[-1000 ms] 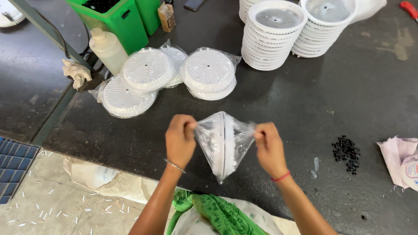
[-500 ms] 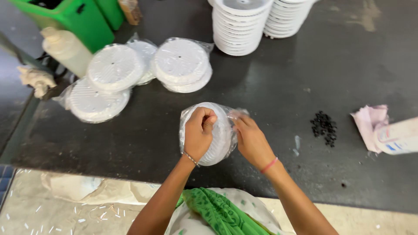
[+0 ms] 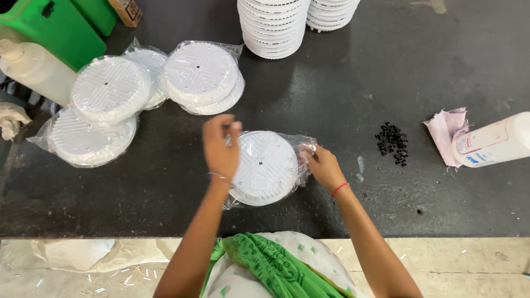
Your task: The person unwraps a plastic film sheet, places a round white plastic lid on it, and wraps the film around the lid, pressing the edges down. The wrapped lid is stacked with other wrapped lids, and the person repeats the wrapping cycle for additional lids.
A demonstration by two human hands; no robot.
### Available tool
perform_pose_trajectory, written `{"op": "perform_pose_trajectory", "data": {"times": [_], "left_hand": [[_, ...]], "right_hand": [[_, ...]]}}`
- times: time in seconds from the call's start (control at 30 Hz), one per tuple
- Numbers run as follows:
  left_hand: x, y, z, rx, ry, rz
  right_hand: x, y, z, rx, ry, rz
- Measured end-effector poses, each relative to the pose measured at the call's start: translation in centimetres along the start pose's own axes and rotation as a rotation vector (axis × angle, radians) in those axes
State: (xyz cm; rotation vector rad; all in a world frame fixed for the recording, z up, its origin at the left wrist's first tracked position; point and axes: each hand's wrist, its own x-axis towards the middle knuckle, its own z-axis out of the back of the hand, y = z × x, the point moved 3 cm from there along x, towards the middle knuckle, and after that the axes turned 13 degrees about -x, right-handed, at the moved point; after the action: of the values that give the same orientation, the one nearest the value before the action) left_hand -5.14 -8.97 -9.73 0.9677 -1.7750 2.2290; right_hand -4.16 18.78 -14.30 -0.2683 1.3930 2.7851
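A clear plastic bag with white round discs (image 3: 266,167) lies flat on the black table (image 3: 342,99). My left hand (image 3: 220,146) hovers over the bag's left edge, fingers loosely spread, holding nothing I can see. My right hand (image 3: 322,166) pinches the bag's plastic at its right side.
Three more bagged packs of white discs (image 3: 200,74) lie at the left. Two tall stacks of white discs (image 3: 274,25) stand at the back. A green bin (image 3: 47,27), a white bottle (image 3: 34,67), black pellets (image 3: 393,142), a pink cloth (image 3: 445,132) and a lying white bottle (image 3: 492,142) surround them.
The bag was held up between both hands, then laid flat on the table. My left hand has lifted off it; the right still grips its edge.
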Motion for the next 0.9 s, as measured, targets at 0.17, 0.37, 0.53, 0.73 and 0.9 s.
{"op": "perform_pose_trajectory", "data": {"times": [0.17, 0.37, 0.53, 0.73, 0.9], "left_hand": [[-2.3, 5.8, 5.1, 0.292, 0.162, 0.457], [-4.8, 6.5, 6.0, 0.379, 0.051, 0.584], [-3.8, 9.2, 9.3, -0.797, -0.357, 0.720], [-2.0, 9.8, 10.8, -1.092, -0.387, 0.670], [-1.0, 1.9, 8.2, 0.035, 0.195, 0.069]], "right_hand": [[1.1, -2.9, -2.2, 0.144, 0.116, -0.071], [1.7, -5.4, -3.6, 0.364, 0.122, -0.112], [0.6, -7.9, 0.5, 0.418, 0.067, -0.111], [-1.1, -10.1, 2.1, 0.490, -0.009, -0.138], [-1.6, -10.1, 4.6, 0.331, -0.088, -0.243]]}}
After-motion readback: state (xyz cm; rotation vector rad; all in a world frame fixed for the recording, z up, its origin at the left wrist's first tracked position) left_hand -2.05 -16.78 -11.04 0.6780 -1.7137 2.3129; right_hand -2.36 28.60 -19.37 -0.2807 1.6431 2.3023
